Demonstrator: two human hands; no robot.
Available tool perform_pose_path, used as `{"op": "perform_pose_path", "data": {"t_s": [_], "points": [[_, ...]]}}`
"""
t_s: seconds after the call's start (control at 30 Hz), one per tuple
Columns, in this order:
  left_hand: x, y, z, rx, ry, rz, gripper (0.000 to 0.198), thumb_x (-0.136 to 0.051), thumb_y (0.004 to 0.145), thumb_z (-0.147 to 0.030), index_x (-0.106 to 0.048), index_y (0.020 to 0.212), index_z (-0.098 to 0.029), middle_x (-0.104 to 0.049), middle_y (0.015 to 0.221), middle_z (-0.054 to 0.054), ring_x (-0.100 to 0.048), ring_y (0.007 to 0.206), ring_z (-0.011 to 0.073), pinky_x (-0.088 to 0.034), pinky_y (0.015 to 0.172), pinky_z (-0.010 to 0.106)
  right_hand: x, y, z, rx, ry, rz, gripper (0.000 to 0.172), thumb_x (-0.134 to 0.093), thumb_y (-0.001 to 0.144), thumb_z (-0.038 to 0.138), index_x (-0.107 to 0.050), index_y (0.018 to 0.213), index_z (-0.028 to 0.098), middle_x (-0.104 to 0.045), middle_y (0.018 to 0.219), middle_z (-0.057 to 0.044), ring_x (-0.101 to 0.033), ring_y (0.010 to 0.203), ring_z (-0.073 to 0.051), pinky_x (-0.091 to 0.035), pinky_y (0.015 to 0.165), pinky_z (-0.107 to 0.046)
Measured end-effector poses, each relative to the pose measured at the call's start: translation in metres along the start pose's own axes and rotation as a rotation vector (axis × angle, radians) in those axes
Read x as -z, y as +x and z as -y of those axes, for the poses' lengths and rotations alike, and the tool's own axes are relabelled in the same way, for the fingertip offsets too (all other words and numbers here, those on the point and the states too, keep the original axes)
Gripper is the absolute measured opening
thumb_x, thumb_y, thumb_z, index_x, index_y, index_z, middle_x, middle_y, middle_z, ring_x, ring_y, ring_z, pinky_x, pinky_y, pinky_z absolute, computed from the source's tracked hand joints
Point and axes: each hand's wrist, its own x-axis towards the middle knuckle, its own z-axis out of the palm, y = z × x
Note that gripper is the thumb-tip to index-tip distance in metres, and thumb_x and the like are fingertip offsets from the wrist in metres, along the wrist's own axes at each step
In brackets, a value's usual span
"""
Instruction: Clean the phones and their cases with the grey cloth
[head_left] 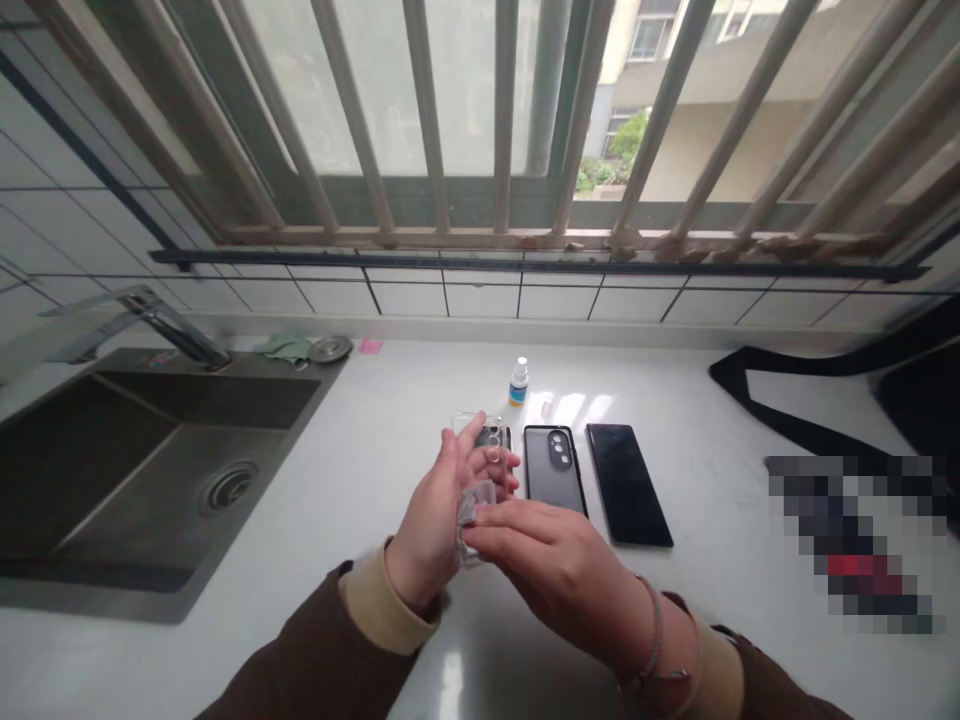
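My left hand [439,510] holds a clear plastic phone case [480,432] upright above the white countertop [360,480], its fingers curled around the case's edge. My right hand [544,550] presses a crumpled translucent wipe [472,510] against the lower part of the case. To the right lie a phone in a black case [553,468] with its camera bump up and a bare black phone [628,485]. A small white-capped dropper bottle [518,384] stands behind them.
A steel sink [150,470] with a drain and tall faucet [172,325] lies left, with a green cloth [283,348] behind it. A black strap [780,385] and a pixelated object [855,540] lie right. Tiled wall and barred window run along the back.
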Motion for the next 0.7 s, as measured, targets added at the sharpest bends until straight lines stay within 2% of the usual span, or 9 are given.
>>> {"op": "perform_pose_path", "data": {"t_s": [0.13, 0.27, 0.33, 0.43, 0.5, 0.57, 0.63, 0.7], "points": [[0.0, 0.004, -0.004, -0.008, -0.017, 0.0, 0.072, -0.035, 0.113, -0.061, -0.036, 0.166, -0.013, -0.072, 0.103, 0.013, -0.07, 0.08, 0.0201, -0.057, 0.081, 0.035, 0.006, 0.003, 0.004, -0.088, 0.179, 0.099, 0.02, -0.059, 0.11, 0.013, -0.074, 0.121, 0.019, -0.084, 0.113, -0.006, -0.08, 0.1, -0.016, -0.066, 0.089, -0.028], [-0.001, 0.004, -0.006, 0.02, -0.049, 0.003, 0.067, -0.037, 0.113, -0.06, -0.038, 0.162, -0.015, -0.072, 0.104, 0.014, -0.072, 0.082, 0.0208, -0.058, 0.082, 0.034, 0.014, 0.004, 0.0, -0.359, 0.397, 0.135, 0.02, -0.059, 0.111, 0.024, -0.078, 0.109, 0.019, -0.083, 0.097, -0.004, -0.077, 0.086, -0.016, -0.064, 0.081, -0.029], [-0.001, 0.004, -0.006, 0.023, -0.074, 0.008, 0.063, -0.038, 0.113, -0.059, -0.04, 0.16, -0.018, -0.072, 0.105, 0.014, -0.073, 0.085, 0.0215, -0.059, 0.082, 0.034, 0.015, 0.002, -0.008, -0.55, 0.557, 0.055, 0.026, -0.058, 0.112, 0.033, -0.079, 0.107, 0.019, -0.082, 0.096, -0.005, -0.076, 0.085, -0.017, -0.064, 0.078, -0.029], [-0.003, 0.003, -0.007, 0.003, -0.061, 0.025, 0.059, -0.038, 0.113, -0.06, -0.042, 0.158, -0.022, -0.073, 0.11, 0.014, -0.074, 0.093, 0.0235, -0.059, 0.084, 0.036, 0.017, -0.004, -0.028, -0.78, 0.712, -0.252, 0.035, -0.055, 0.113, 0.045, -0.076, 0.119, 0.018, -0.083, 0.105, -0.009, -0.078, 0.085, -0.019, -0.066, 0.074, -0.031], [-0.004, 0.002, -0.007, 0.014, -0.036, 0.041, 0.061, -0.037, 0.113, -0.061, -0.043, 0.158, -0.021, -0.073, 0.11, 0.015, -0.074, 0.096, 0.0252, -0.059, 0.088, 0.039, 0.02, -0.008, -0.04, -0.85, 0.619, -0.48, 0.037, -0.055, 0.113, 0.047, -0.075, 0.12, 0.017, -0.083, 0.111, -0.012, -0.079, 0.091, -0.021, -0.068, 0.076, -0.034], [-0.005, 0.001, -0.005, 0.049, -0.025, 0.064, 0.063, -0.037, 0.112, -0.062, -0.043, 0.158, -0.019, -0.073, 0.109, 0.016, -0.073, 0.097, 0.0259, -0.059, 0.091, 0.042, 0.025, -0.01, -0.047, -0.856, 0.405, -0.609, 0.037, -0.054, 0.113, 0.045, -0.076, 0.121, 0.017, -0.083, 0.112, -0.012, -0.08, 0.095, -0.023, -0.069, 0.079, -0.037], [-0.004, -0.001, -0.002, 0.085, -0.016, 0.099, 0.065, -0.038, 0.112, -0.063, -0.044, 0.158, -0.018, -0.072, 0.109, 0.016, -0.071, 0.095, 0.0253, -0.058, 0.086, 0.04, 0.029, -0.009, -0.046, -0.809, 0.133, -0.623, 0.033, -0.056, 0.113, 0.041, -0.077, 0.124, 0.018, -0.083, 0.111, -0.011, -0.08, 0.097, -0.024, -0.069, 0.084, -0.039], [-0.004, -0.002, 0.005, 0.103, -0.007, 0.149, 0.065, -0.042, 0.111, -0.064, -0.047, 0.157, -0.019, -0.072, 0.109, 0.015, -0.07, 0.093, 0.0242, -0.057, 0.079, 0.036, 0.029, -0.008, -0.04, -0.653, -0.092, -0.531, 0.027, -0.058, 0.112, 0.031, -0.076, 0.128, 0.021, -0.084, 0.113, -0.01, -0.082, 0.101, -0.023, -0.069, 0.09, -0.04]]}}
